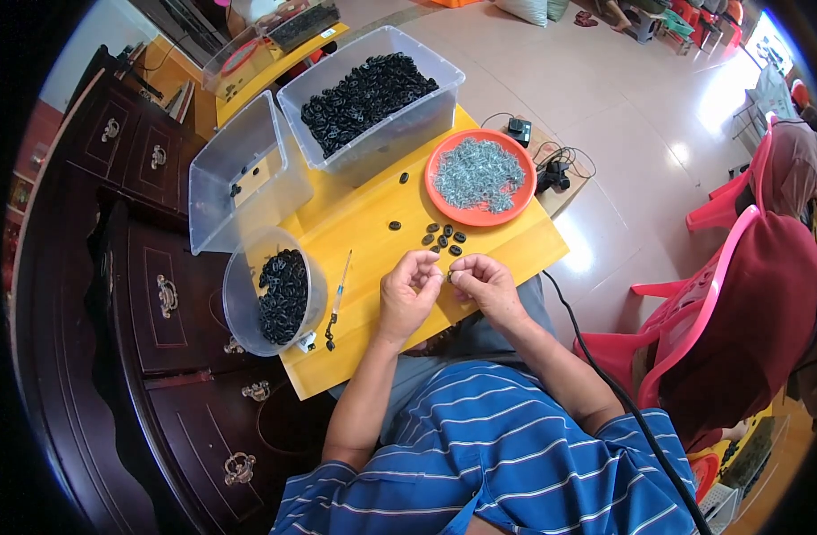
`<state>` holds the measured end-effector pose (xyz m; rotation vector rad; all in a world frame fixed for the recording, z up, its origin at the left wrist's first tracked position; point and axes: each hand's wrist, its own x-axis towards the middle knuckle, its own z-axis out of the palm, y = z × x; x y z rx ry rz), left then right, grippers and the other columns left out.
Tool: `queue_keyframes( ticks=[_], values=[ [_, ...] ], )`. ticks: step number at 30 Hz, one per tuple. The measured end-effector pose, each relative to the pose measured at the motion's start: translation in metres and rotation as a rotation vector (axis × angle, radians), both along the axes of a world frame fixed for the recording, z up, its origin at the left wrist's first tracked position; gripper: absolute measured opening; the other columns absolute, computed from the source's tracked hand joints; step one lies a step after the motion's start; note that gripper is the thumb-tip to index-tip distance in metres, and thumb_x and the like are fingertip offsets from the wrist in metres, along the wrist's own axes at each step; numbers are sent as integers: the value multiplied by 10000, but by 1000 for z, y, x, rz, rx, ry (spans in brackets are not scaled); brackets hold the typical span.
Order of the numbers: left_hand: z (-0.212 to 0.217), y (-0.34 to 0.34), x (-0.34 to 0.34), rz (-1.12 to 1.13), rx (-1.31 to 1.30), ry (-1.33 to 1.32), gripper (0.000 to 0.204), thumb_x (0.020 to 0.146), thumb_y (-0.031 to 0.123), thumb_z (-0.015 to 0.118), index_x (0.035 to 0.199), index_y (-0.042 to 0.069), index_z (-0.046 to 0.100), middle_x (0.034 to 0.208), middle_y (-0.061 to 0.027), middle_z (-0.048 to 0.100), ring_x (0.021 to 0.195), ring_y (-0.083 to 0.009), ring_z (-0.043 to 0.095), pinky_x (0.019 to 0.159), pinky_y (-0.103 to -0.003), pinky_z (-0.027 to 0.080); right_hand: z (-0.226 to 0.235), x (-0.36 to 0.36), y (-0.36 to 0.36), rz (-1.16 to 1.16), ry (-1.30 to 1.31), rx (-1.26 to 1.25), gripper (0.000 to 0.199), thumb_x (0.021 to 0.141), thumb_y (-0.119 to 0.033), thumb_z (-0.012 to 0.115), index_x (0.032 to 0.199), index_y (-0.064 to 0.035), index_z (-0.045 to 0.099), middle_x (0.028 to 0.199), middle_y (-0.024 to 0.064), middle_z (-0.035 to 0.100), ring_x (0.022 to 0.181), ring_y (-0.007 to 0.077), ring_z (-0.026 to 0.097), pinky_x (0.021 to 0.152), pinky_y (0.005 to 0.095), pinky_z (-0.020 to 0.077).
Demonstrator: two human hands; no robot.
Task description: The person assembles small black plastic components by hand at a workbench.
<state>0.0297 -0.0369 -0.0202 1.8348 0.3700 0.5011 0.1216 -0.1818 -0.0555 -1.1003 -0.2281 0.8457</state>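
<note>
My left hand (408, 292) and my right hand (488, 287) meet over the yellow table (364, 267), near its front edge. Between the right thumb and fingertips is a small dark oval piece (450, 277). The left thumb and fingers are pinched close beside it; whatever they hold is too small to make out. Just beyond the fingertips lies a loose cluster of black oval pieces (448, 231). Behind those, an orange plate (480, 218) bears a heap of small shiny clear or silvery bits (481, 174).
Left of my hands lies a thin tool (340, 290) with a blue section. A round clear tub (317, 299) and a large clear bin (390, 159) hold black pieces. Another clear bin (221, 205) contains a few. Dark drawers (168, 294) flank the left; a pink chair (693, 308) stands right.
</note>
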Motion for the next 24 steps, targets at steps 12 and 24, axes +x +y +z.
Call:
queue_keyframes(
  ticks=[12,24],
  values=[
    [7,-3,0,-22,5,40,231,854,-48,668,1076,10,641,841,-3,654,719,-53,585,670,-210,490,-1,-2,0,-18,2,-4,113,935,-79,687,1033,-31,657,825,1,663,678,71,608,633,219,504],
    [4,-4,5,-1,102,33,169,833,-41,679,995,7,667,781,-52,685,680,-103,637,653,-253,525,-9,-6,5,-65,-74,-27,84,934,-79,673,999,-29,660,812,-28,642,676,30,563,592,191,460]
  ],
)
